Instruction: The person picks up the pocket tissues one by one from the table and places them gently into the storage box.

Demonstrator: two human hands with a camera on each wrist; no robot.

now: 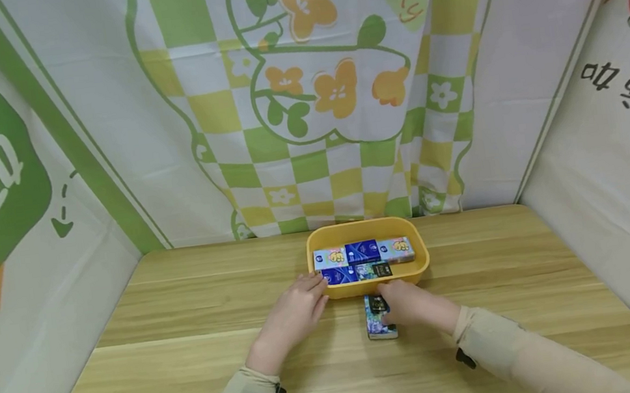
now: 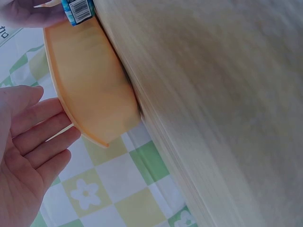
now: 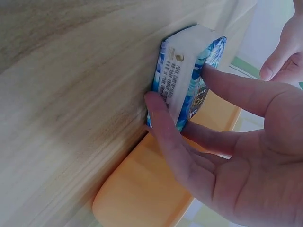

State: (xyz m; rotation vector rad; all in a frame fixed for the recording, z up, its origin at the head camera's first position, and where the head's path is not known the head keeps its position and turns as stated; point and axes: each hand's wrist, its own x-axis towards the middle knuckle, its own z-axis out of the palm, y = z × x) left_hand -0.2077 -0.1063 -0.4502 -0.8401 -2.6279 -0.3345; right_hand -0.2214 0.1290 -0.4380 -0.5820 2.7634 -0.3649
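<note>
My right hand [image 1: 413, 302] pinches a blue floral tissue pack [image 1: 379, 326] between thumb and fingers, just in front of the yellow basket [image 1: 370, 287]. In the right wrist view, the barcode side of this tissue pack [image 3: 171, 78] faces the camera, and the fingers lie along its edges. My left hand [image 1: 298, 303] rests its fingertips on the basket's front left rim, its fingers nearly straight in the left wrist view. Inside the basket lie several tissue packs: dark blue ones [image 1: 362, 252], pale ones with a cartoon figure [image 1: 330, 259] and a floral one [image 1: 372, 270].
The basket stands near the back of a wooden table [image 1: 214, 287]. Behind it hangs a green and yellow checked curtain [image 1: 311, 164]. Printed fabric walls rise at the left [image 1: 84, 284] and right [image 1: 603, 187] sides.
</note>
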